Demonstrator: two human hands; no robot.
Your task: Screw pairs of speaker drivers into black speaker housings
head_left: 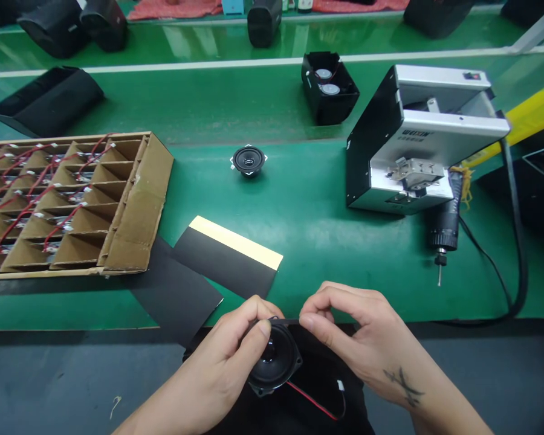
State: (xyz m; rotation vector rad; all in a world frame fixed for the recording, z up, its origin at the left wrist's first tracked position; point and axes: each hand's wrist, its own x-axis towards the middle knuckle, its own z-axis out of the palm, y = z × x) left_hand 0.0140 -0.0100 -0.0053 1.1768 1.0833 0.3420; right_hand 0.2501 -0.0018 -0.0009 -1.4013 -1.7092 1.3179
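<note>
Left fingers (251,346) clasp a partly hidden speaker (281,362) and dark strip (288,321) — right fingers (329,331) pinch the strip's covered end

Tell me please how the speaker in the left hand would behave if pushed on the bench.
The speaker probably won't roll far, given its cornered frame. Its exposed cone looks easily dented. The trailing wire may drag or snag.

Left hand (229,344) held speaker (283,356), strip (286,321) | right hand (360,320) pinched strip's end | sheets (176,296) lay by carton (136,223) | machine (387,169) stood right
</note>
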